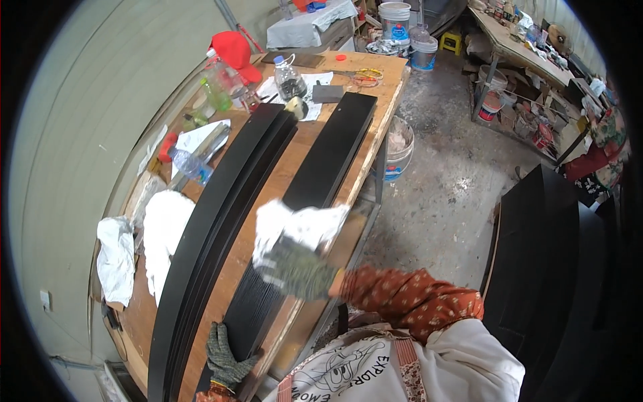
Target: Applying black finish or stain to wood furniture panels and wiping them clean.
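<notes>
A long black board (331, 147) lies lengthwise on the wooden workbench (278, 177). My right hand (298, 271), in a grey-green knit glove, presses a crumpled white cloth (301, 224) onto the middle of this board. The hand and cloth are slightly blurred, and the cloth hides part of the surface. At the near end my left hand (228, 355), gloved alike, rests on the board with its fingers stretched out and the thumb apart. To the left lies a stack of black boards (221, 214), with a pale sponge-like piece (297, 107) by its far end.
White cloths (115, 258), a water bottle (191, 166), a red cap (234, 55), a clear jug (289, 80) and scissors (365, 77) lie along the bench's left and far parts. A bucket (398, 151) stands beside it. Black panels (536, 268) and another person's sleeve (609, 130) are at right.
</notes>
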Motion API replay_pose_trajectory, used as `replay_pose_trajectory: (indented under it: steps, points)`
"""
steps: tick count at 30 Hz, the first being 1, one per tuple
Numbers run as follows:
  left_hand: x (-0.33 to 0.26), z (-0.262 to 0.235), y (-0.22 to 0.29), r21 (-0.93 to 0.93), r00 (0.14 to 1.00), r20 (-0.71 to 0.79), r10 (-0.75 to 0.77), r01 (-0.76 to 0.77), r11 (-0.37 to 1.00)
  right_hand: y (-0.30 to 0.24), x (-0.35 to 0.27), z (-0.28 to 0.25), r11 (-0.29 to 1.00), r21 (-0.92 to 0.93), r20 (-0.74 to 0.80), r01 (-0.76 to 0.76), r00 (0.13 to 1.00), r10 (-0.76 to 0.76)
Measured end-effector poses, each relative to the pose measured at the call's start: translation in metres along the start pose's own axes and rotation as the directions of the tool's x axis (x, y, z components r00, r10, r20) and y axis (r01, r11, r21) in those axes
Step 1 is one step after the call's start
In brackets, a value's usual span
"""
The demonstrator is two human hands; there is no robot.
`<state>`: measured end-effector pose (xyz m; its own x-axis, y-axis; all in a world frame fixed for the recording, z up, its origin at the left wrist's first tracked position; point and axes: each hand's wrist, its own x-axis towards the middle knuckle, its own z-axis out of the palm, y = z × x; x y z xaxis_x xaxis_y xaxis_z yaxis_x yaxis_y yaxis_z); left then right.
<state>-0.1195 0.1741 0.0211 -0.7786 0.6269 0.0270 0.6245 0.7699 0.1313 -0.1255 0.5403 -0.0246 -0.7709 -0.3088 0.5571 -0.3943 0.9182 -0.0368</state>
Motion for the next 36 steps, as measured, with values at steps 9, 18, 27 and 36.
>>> replay_pose_trajectory:
  steps: [9,18,27,36]
  points:
    - [0.167,0.017,0.110,0.059,0.988,0.064,0.138,-0.142,0.988,0.105,-0.003,-0.017,0.929,0.370,0.107,-0.017,0.994,-0.024]
    - [0.249,0.025,0.161,-0.063,0.985,0.020,0.173,-0.172,0.983,0.369,-0.017,-0.110,0.527,0.337,0.158,-0.780,0.599,0.785]
    - [0.285,0.023,0.209,0.000,1.000,0.017,-0.010,0.010,1.000,0.499,0.050,-0.095,0.760,0.259,-0.124,-0.596,0.760,0.638]
    - [0.339,0.021,0.276,0.079,0.963,-0.096,-0.252,0.259,0.963,0.525,0.142,-0.056,0.947,0.215,0.351,-0.238,0.924,0.152]
